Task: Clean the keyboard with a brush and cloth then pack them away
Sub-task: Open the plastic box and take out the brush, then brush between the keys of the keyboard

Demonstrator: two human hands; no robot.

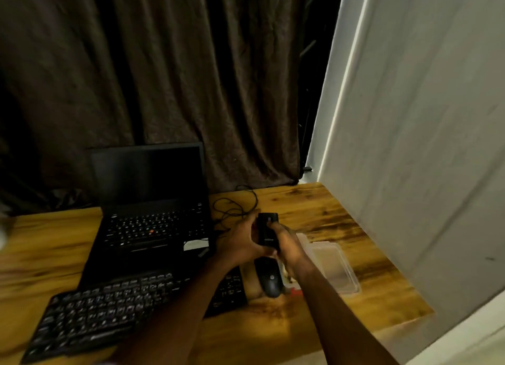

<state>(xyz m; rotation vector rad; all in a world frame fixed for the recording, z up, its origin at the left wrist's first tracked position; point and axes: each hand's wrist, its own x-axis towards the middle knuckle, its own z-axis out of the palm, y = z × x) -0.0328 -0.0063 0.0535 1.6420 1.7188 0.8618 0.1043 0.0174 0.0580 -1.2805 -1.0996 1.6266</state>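
Observation:
A black external keyboard (114, 307) lies slanted on the wooden desk (314, 206) at the lower left, in front of an open black laptop (153, 214). Above the desk's middle, both hands hold one small black box-shaped device (267, 229). My left hand (240, 241) grips its left side and my right hand (289, 244) grips its right side. My left forearm crosses over the keyboard's right end. No brush or cloth is plainly visible.
A black mouse (269, 277) sits right of the keyboard, under my hands. A clear plastic container (336, 266) lies to the right, with a small red item (296, 292) by it. Black cables (235, 203) loop behind. A white wall (410, 146) bounds the right; a dark curtain (164, 77) hangs behind.

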